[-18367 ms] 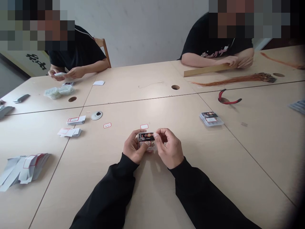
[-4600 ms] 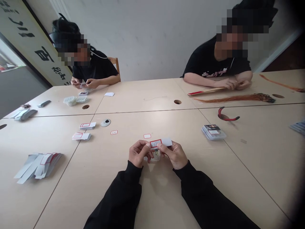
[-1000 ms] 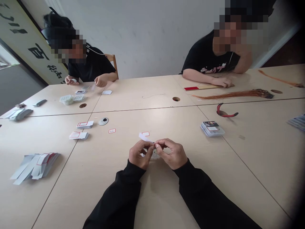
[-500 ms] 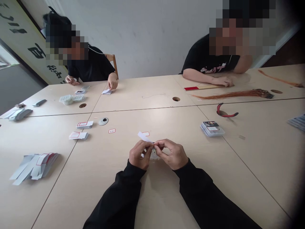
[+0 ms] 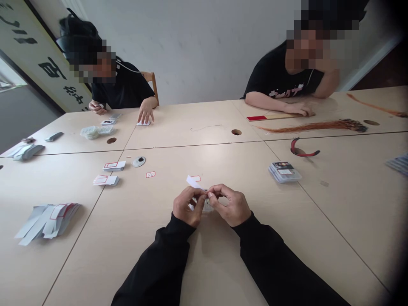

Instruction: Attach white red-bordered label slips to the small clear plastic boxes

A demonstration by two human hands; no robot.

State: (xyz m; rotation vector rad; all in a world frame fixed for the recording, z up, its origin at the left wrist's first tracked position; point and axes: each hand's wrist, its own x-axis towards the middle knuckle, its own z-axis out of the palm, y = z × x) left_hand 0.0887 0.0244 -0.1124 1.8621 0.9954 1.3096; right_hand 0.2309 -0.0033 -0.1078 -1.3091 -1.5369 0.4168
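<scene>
My left hand point(image 5: 188, 207) is closed in a pinch on a narrow white paper strip point(image 5: 193, 182), whose free end sticks up and to the left. Fingertip to fingertip with it, my right hand point(image 5: 232, 205) also pinches near the strip's lower end. What lies between the right fingers is too small to make out. Below both hands a small clear plastic box point(image 5: 208, 207) rests on the table, partly covered by my fingers. Just beyond the strip lies a red-framed label point(image 5: 196, 178), partly hidden.
Paper strips point(image 5: 47, 223) and two small label stacks point(image 5: 106, 180) lie left. Flat plastic boxes point(image 5: 284, 172) and red-handled pliers point(image 5: 304, 153) lie right, before a bundle of orange-brown strands point(image 5: 318, 126). Two people sit across the table point(image 5: 204, 255).
My hands stay together at nearly the same spot, with the strip tilted slightly differently. Across the table, the left person's hand has flattened over the white paper there.
</scene>
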